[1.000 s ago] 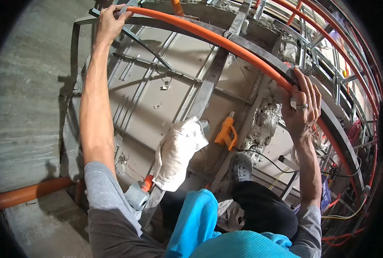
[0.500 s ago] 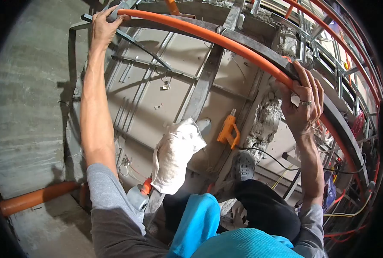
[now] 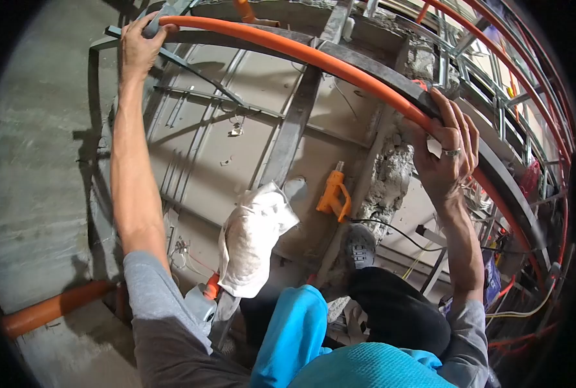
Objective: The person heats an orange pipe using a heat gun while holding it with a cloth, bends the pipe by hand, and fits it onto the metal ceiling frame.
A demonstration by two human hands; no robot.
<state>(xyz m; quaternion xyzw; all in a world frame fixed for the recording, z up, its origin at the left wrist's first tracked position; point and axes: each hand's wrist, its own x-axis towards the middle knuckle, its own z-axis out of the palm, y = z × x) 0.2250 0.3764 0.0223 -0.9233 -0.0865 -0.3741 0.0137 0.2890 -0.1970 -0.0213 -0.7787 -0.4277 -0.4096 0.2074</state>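
Orange pipe point(image 3: 314, 57) stretches between both hands along the dark steel beam point(image 3: 391, 75), long axis left to right. Left hand point(image 3: 140, 48) closes round the grey piece point(image 3: 153, 26) at the pipe's end, by the beam's left stretch; right hand point(image 3: 448, 145), half-curled, spans pipe and beam further right, grip firmness unclear. Heat gun point(image 3: 333, 194) sits nearward of the beam, closer to the right hand.

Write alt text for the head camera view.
A left hand grips a gray piece at the end of a long orange pipe, which the right hand holds farther along. Below are an orange tool and a white bundle.
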